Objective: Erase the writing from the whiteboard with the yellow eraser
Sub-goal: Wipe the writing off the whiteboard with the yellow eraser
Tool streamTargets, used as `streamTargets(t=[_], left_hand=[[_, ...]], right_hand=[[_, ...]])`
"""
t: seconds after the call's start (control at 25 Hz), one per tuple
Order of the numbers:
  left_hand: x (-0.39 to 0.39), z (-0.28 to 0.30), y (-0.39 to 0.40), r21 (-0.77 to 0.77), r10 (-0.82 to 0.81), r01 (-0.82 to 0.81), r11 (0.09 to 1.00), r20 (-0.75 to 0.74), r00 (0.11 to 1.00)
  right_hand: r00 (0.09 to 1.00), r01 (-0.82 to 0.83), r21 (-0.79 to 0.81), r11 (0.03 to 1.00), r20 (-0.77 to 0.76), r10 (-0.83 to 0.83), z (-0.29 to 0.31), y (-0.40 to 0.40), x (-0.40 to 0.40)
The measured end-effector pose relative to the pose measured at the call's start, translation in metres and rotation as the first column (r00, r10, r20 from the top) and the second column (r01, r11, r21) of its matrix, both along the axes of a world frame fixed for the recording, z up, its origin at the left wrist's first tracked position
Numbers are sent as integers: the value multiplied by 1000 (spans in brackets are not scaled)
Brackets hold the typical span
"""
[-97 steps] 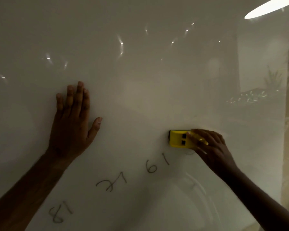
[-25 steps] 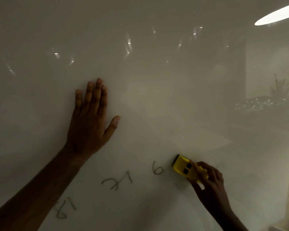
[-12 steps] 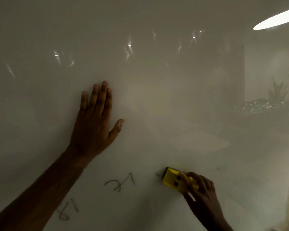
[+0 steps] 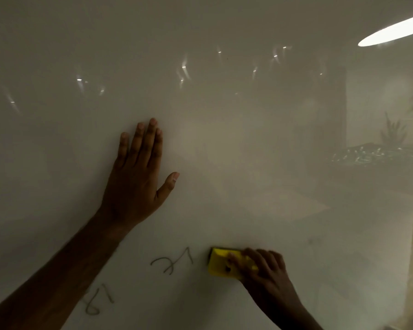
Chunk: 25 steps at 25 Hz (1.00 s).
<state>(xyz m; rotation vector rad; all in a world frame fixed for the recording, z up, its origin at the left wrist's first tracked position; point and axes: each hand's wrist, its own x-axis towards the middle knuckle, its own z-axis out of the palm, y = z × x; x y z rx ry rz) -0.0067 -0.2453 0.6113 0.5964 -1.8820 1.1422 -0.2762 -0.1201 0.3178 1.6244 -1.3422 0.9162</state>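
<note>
- Two marks left low on the whiteboard (image 4: pixel 224 139): faint "61"-like scrawl (image 4: pixel 98 301) at far left, second scribble (image 4: pixel 172 260) beside it.
- Left hand (image 4: pixel 138 177) laid flat on board, fingers straight, nothing held.
- Yellow eraser (image 4: pixel 221 262) pressed on board just right of the scribble, gripped by right hand (image 4: pixel 267 275).
- Board right of eraser seen clean; task judged mostly done.
- Room dim; glossy board, lamp glare (image 4: pixel 391 29) reflected top right.

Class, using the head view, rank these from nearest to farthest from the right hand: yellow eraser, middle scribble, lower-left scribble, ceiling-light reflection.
1. Yellow eraser: under the right hand.
2. Middle scribble: just left of the eraser.
3. Lower-left scribble: beside the left forearm.
4. Ceiling-light reflection: top right corner.
</note>
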Motion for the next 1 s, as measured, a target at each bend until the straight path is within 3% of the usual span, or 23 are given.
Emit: streamTargets(t=[0.12, 0.2, 0.32, 0.44, 0.64, 0.72, 0.88, 1.0], left_hand=[[8, 2, -3, -3, 3, -3, 1000, 63, 998], [16, 3, -5, -14, 5, -3, 1000, 95, 995], [32, 4, -7, 10, -5, 5, 1000, 30, 1000], [58, 12, -10, 25, 16, -14, 1000, -75, 997], [111, 8, -16, 62, 78, -70, 996, -131, 988], [119, -1, -18, 59, 79, -72, 996, -115, 990], [117, -7, -18, 57, 89, -82, 995, -119, 989], [118, -5, -19, 70, 71, -64, 996, -114, 991]], right_hand=[[983, 9, -16, 1000, 181, -6, -11, 9, -27], [952, 13, -60, 998, 306, 6, 25, 7, -32], [943, -20, -105, 994, 329, 53, 108, -4, -12], [976, -81, -93, 992, 194, 98, 143, -16, 31], [970, -95, 61, 994, -218, 106, 52, -6, 23], [973, -47, 24, 999, -224, 51, 49, 3, 0], [995, -30, -83, 996, -95, 22, 117, -4, 6], [985, -74, -35, 997, -158, 68, 130, -16, 51]])
